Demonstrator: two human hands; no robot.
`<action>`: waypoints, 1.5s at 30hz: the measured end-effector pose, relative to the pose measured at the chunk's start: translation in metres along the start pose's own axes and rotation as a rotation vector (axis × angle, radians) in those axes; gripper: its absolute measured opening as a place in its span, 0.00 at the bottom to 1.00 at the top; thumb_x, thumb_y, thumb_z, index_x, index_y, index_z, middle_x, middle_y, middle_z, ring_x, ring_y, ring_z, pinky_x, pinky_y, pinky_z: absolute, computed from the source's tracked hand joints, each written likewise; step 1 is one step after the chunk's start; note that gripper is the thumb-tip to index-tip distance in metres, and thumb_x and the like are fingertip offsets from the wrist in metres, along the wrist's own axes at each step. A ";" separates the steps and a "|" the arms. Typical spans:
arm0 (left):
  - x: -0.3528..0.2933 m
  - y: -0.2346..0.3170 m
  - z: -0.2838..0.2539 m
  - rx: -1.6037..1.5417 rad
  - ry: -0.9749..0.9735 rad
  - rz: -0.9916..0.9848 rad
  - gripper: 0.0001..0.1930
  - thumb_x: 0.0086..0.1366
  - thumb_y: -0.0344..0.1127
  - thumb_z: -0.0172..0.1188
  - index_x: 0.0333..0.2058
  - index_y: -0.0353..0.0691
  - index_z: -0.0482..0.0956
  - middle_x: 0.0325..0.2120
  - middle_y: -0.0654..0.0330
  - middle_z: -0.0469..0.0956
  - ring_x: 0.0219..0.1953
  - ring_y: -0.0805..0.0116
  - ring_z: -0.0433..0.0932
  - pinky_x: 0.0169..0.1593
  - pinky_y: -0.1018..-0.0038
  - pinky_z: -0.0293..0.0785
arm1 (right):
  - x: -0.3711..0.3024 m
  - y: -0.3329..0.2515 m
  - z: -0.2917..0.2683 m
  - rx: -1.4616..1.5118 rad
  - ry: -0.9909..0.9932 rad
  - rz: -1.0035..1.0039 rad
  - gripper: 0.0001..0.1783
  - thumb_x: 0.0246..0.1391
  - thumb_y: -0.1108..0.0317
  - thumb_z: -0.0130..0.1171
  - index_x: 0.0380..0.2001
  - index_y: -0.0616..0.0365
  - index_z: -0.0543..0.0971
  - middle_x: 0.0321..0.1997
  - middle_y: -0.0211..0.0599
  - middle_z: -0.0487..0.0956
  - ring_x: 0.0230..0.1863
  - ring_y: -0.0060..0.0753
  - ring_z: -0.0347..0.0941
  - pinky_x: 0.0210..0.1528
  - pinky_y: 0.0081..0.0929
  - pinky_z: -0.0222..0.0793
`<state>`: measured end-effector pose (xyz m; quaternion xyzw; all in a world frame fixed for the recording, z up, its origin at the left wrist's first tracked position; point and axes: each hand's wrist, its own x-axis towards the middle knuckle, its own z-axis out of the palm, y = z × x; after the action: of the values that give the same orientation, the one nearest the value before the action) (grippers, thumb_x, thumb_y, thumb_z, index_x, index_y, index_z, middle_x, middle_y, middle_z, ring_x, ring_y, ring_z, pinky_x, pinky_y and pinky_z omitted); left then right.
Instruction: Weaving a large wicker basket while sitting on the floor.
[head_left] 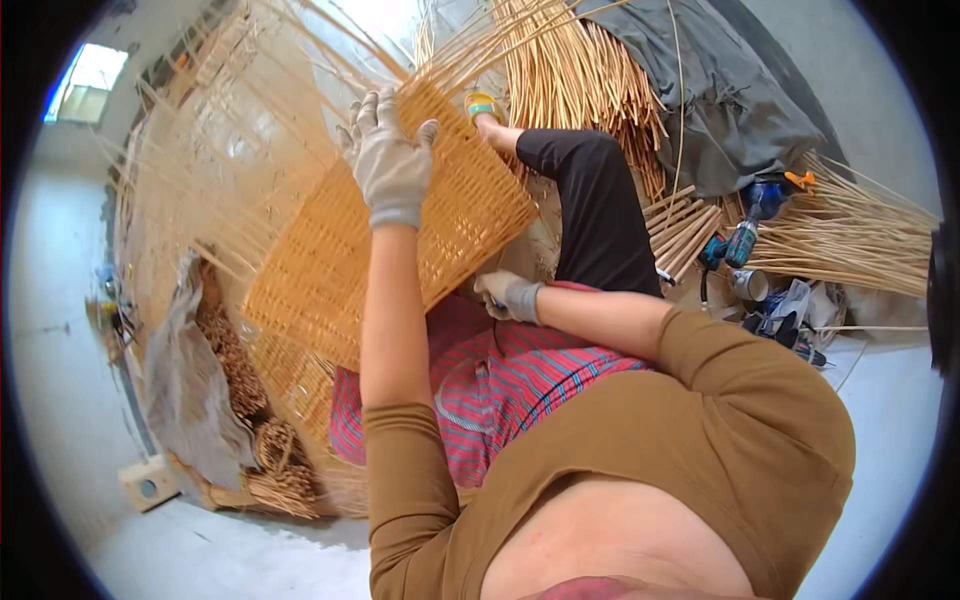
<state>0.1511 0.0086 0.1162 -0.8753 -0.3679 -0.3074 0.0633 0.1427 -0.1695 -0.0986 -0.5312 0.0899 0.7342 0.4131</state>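
A woven wicker basket piece [465,185] leans at a tilt in front of my lap, with long loose canes fanning out from its far edges. My left hand [388,165], in a pale work glove, is open, its fingers spread over the upper part of the weave. My right hand [508,297], also gloved, is closed close to my lap, beside the near right edge of the weave. A dark bit shows under its fingers, but what it is I cannot make out. A striped red and blue cloth [470,390] covers my lap.
Bundles of canes [570,80] lie ahead, partly under a grey cloth [720,120]. To the right are more long canes [850,240], a cordless drill [742,243] and a blue tool [765,198]. At left, a grey sheet [190,385] hangs by coiled cane bundles [285,465].
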 end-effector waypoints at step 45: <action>-0.249 -0.093 -0.073 -0.570 0.423 -1.020 0.42 0.68 0.59 0.56 0.67 0.30 0.55 0.60 0.40 0.68 0.60 0.49 0.69 0.64 0.63 0.63 | -0.255 -0.100 -0.023 -1.760 -0.088 -1.740 0.22 0.47 0.57 0.65 0.46 0.53 0.79 0.47 0.41 0.79 0.51 0.46 0.74 0.51 0.42 0.70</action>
<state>-0.0832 -0.0993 0.0185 -0.4919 -0.6229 -0.5517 -0.2563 0.2536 -0.2489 0.1405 -0.4862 -0.8303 0.0437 0.2687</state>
